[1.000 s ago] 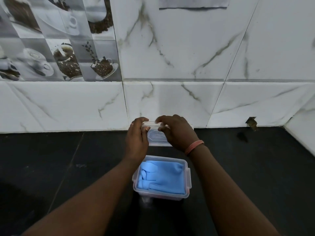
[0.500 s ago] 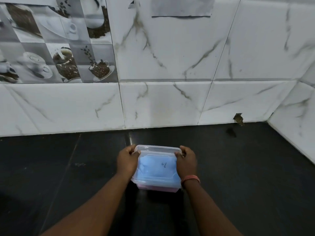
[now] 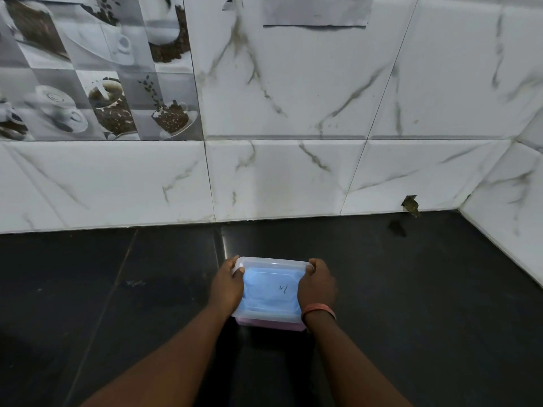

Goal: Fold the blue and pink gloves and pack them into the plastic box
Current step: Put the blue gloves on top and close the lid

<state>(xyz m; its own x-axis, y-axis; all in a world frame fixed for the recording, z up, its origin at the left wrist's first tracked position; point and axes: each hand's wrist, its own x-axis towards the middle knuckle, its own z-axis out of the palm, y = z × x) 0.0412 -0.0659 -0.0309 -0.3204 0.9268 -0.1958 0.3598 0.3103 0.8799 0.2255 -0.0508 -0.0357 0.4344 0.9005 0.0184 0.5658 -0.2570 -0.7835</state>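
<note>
On the black counter, the lidded plastic box sits flat, long axis left to right, blue glove over pink inside. The left hand and right hand clasp its short ends, fingers curled over the lid.

A second ago we had the lid lifted up behind the open plastic box, blue glove uncovered. Now it's sitting on top, and our left hand and right hand have dropped to grip the two short ends.
</note>
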